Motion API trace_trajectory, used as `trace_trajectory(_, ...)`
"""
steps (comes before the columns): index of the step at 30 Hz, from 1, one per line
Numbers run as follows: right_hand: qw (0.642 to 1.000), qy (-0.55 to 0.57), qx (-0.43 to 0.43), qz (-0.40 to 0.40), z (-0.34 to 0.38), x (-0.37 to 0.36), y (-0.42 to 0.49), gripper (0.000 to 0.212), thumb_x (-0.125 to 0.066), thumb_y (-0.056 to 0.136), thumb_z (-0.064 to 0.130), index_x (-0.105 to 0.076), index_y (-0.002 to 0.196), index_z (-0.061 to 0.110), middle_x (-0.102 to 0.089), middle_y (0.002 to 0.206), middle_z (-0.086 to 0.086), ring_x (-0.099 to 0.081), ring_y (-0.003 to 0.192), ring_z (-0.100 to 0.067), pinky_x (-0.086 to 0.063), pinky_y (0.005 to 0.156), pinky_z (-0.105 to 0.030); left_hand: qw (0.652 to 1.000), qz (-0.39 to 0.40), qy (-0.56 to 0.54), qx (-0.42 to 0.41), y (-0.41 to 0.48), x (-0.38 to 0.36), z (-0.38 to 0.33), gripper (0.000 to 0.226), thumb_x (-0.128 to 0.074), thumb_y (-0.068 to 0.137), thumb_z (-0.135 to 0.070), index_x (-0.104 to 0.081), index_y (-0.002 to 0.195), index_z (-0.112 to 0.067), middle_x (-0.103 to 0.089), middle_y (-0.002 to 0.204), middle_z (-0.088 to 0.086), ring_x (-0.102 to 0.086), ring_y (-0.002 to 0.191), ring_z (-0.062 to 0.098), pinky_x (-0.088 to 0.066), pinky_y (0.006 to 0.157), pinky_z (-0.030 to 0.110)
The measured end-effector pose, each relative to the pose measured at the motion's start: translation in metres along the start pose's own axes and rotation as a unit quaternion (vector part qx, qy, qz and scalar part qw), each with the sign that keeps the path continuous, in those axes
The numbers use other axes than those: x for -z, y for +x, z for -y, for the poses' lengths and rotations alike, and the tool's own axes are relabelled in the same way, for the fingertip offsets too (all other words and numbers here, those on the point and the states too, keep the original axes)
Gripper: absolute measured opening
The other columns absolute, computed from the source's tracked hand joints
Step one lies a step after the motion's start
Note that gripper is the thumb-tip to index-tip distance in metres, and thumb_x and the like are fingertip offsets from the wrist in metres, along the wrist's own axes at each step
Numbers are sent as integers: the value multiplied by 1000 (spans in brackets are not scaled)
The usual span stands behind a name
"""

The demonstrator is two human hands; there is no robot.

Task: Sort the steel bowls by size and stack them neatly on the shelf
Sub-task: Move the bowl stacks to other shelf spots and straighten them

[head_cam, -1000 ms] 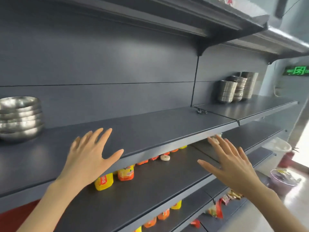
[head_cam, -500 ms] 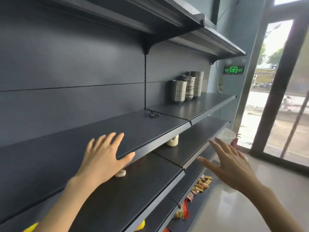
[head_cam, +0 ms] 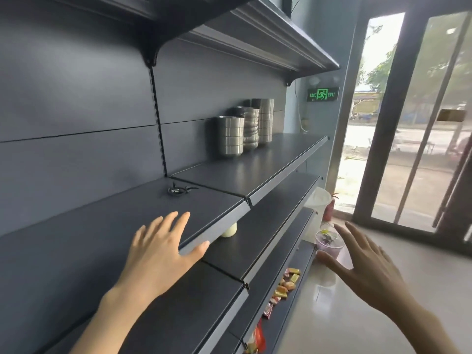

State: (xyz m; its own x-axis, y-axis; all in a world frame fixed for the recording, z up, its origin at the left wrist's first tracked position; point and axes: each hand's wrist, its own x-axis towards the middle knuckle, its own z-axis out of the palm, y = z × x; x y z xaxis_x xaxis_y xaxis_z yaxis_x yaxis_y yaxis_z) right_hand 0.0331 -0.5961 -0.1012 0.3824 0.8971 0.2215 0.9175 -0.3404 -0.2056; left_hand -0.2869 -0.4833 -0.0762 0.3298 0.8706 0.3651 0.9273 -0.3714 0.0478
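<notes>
- The left hand [head_cam: 163, 254] is spread flat, fingers apart and palm down, over the front part of the dark shelf [head_cam: 107, 226]; its thumb lies against the shelf's front lip. It grips nothing.
- The right hand [head_cam: 367, 267] is held out in the air beyond the shelving, over the pale floor [head_cam: 332, 315], fingers splayed wide and palm turned partly down. It holds nothing.
- The steel bowls [head_cam: 249, 129] stand far along the same shelf level, on the next shelf section to the right, pushed back against the rear panel and well apart from both hands.
- They form three upright stacks side by side: a near stack of straight-sided bowls [head_cam: 229, 136], a middle stack of rounder ones, and a taller far stack [head_cam: 265, 121].
- A small black clip-like object [head_cam: 178, 189] lies on the shelf close to the joint between the two sections, between the left hand and the stacks.
- A small white bottle [head_cam: 229, 229] stands on the shelf below, just under the upper shelf's lip.
- Wrapped snacks [head_cam: 287, 282] lie on a lower shelf.
- A green exit sign [head_cam: 322, 94] glows on the far wall beside glass doors [head_cam: 419, 118].
</notes>
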Motion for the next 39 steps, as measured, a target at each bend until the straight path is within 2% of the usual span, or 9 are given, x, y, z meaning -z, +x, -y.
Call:
trace_trajectory(6, 999, 13, 30, 2, -72, -3, 80, 102, -10, 63, 81, -5, 152, 32, -1, 161, 7, -9, 148, -18, -18, 119, -46, 999, -3, -2, 33, 65, -30, -67, 107, 7, 61, -80, -16, 153, -30, -22, 158, -8, -20, 145, 13, -20, 114, 36)
trace_trajectory(10, 999, -7, 42, 22, -129, 4, 132, 99, -2, 69, 86, -1, 152, 33, 3, 161, 6, -7, 149, -17, -11, 120, -44, 998, -12, 1, 64, 103, -46, -116, 109, 8, 59, -81, -17, 152, -30, -23, 158, -9, -22, 144, 13, -23, 113, 35)
trace_trajectory(15, 997, -26, 65, 36, -181, 13, 197, 94, -12, 69, 78, 0, 151, 34, 5, 161, 7, -7, 148, -17, -11, 120, -43, 994, -28, -11, 109, 146, -57, -175, 114, 8, 55, -82, -22, 151, -29, -27, 156, -9, -27, 143, 14, -26, 109, 35)
trace_trajectory(19, 995, -17, 96, 30, -204, 9, 249, 104, 5, 63, 89, 0, 151, 35, 4, 161, 7, -2, 149, -16, -9, 119, -40, 990, -28, -6, 141, 173, -63, -195, 111, 2, 58, -84, -22, 151, -29, -28, 156, -9, -28, 142, 15, -27, 109, 36)
trace_trajectory(23, 992, -12, 123, 16, -214, -14, 306, 113, 12, 52, 91, 0, 151, 37, 4, 161, 9, -3, 149, -17, -9, 119, -44, 984, -31, 4, 177, 202, -72, -198, 100, -8, 73, -88, -24, 151, -27, -29, 155, -10, -30, 141, 16, -29, 108, 38)
trace_trajectory(27, 989, 2, 146, 25, -213, -32, 362, 117, 13, 49, 93, 1, 151, 37, 5, 161, 10, -4, 149, -17, -9, 118, -46, 980, -27, 8, 199, 243, -84, -202, 89, -22, 76, -74, -24, 151, -28, -29, 155, -10, -29, 141, 16, -28, 109, 39)
trace_trajectory(32, 983, 19, 181, 5, -202, -41, 440, 105, 2, 62, 90, -2, 151, 36, 2, 161, 10, -5, 149, -16, -9, 118, -43, 976, -32, 11, 217, 303, -99, -200, 89, -20, 76, -76, -21, 152, -29, -27, 156, -12, -29, 142, 16, -28, 110, 41)
trace_trajectory(36, 975, 37, 217, -9, -181, -41, 502, 107, 5, 58, 89, -3, 151, 36, -1, 161, 10, -8, 148, -16, -11, 119, -43, 969, -37, 18, 244, 341, -104, -197, 91, -15, 76, -78, -15, 153, -31, -22, 157, -14, -28, 142, 15, -28, 111, 39)
trace_trajectory(39, 963, 69, 262, 4, -155, -44, 535, 95, -6, 72, 87, -8, 151, 34, -4, 161, 10, -9, 148, -16, -14, 118, -42, 964, -32, 33, 263, 362, -100, -196, 84, -20, 82, -75, -13, 153, -30, -20, 158, -14, -27, 142, 15, -27, 111, 38)
